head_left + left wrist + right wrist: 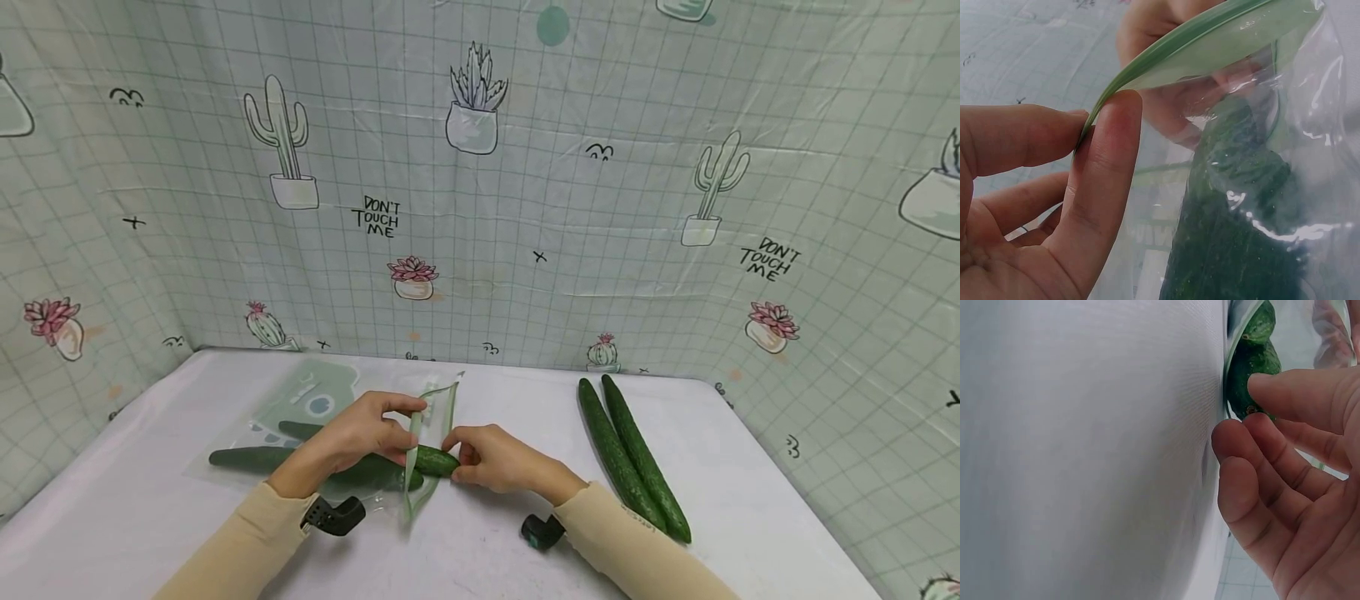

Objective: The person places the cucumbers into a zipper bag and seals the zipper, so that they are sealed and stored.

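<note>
A clear zip bag [303, 392] with a green zip edge and a printed pattern lies left of centre in the head view, its mouth facing right. My left hand [358, 435] pinches the bag's edge between thumb and finger, seen close in the left wrist view. Two cucumbers lie in it; one cucumber [251, 457] is nearer me. The other cucumber [437, 461] sticks its end out of the mouth, where my right hand [501, 460] holds the tip. In the right wrist view my thumb lies against that cucumber [1250, 362]; its far side is hidden.
Two more cucumbers [618, 450] lie side by side at the right of the white table [750, 500]. A patterned cloth curtain [540, 208] stands behind the table and along both sides. Each wrist bears a small black camera [335, 517].
</note>
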`<action>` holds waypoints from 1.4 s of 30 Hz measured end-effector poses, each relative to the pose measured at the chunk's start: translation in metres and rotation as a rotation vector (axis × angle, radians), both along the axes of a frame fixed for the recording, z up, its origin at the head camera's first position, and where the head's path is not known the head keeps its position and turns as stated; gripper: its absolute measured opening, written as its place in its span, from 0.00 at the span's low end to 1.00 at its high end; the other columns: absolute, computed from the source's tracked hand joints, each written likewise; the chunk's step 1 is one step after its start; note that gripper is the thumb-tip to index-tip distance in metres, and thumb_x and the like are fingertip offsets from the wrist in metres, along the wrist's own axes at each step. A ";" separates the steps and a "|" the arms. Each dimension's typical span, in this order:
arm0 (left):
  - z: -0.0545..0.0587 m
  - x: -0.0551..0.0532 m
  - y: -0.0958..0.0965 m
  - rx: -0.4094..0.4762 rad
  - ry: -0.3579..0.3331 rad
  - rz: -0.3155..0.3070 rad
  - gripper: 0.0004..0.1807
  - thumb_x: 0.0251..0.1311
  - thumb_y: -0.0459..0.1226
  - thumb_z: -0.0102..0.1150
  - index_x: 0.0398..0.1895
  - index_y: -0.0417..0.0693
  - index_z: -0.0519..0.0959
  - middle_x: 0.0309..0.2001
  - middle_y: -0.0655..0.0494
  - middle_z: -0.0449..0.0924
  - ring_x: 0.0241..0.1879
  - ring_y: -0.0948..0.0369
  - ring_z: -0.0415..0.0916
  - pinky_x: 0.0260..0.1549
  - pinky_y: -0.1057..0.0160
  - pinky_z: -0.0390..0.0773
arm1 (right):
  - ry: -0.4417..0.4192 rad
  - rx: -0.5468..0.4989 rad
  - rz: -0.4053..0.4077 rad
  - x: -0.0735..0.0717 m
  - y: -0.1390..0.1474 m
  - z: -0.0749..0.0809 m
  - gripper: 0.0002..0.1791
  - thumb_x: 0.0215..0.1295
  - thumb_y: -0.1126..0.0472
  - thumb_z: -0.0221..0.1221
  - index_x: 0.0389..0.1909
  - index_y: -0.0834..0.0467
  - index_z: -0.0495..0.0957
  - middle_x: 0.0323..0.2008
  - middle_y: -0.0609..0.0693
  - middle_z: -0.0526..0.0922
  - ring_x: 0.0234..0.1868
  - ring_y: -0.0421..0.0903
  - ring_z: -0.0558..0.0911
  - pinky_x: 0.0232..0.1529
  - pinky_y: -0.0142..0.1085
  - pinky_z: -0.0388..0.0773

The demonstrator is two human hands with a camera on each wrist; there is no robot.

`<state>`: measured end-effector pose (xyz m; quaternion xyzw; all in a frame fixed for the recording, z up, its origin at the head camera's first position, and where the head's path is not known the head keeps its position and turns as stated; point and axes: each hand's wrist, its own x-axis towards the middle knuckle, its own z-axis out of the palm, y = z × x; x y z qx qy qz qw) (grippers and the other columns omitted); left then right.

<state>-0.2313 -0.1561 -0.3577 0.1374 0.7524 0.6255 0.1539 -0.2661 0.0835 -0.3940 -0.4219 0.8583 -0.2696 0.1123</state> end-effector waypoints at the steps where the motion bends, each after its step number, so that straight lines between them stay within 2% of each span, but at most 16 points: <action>1: 0.000 0.000 0.000 0.000 -0.001 0.001 0.33 0.53 0.24 0.59 0.65 0.28 0.64 0.62 0.30 0.61 0.33 0.55 0.79 0.35 0.54 0.85 | 0.006 0.001 0.004 0.000 -0.001 0.000 0.16 0.62 0.63 0.63 0.50 0.53 0.76 0.25 0.39 0.75 0.24 0.33 0.72 0.29 0.26 0.74; 16: 0.003 0.001 -0.002 0.015 0.005 0.003 0.33 0.54 0.24 0.58 0.65 0.27 0.63 0.60 0.31 0.62 0.34 0.55 0.79 0.35 0.54 0.85 | 0.053 0.010 0.011 -0.007 -0.024 -0.001 0.14 0.61 0.66 0.62 0.48 0.53 0.77 0.23 0.39 0.75 0.24 0.33 0.71 0.27 0.25 0.72; 31: 0.007 0.001 -0.006 0.031 0.015 0.005 0.33 0.54 0.23 0.57 0.65 0.25 0.62 0.60 0.29 0.60 0.35 0.56 0.80 0.36 0.53 0.85 | 0.028 -0.001 0.031 -0.015 -0.044 -0.003 0.14 0.62 0.65 0.62 0.48 0.55 0.76 0.23 0.39 0.77 0.25 0.33 0.74 0.30 0.25 0.74; 42: 0.008 0.000 -0.010 0.020 0.021 0.007 0.33 0.55 0.24 0.57 0.66 0.27 0.62 0.62 0.31 0.59 0.35 0.56 0.79 0.37 0.53 0.85 | 0.006 0.009 0.004 -0.015 -0.049 -0.001 0.13 0.62 0.65 0.62 0.48 0.55 0.77 0.23 0.39 0.77 0.25 0.34 0.75 0.30 0.26 0.74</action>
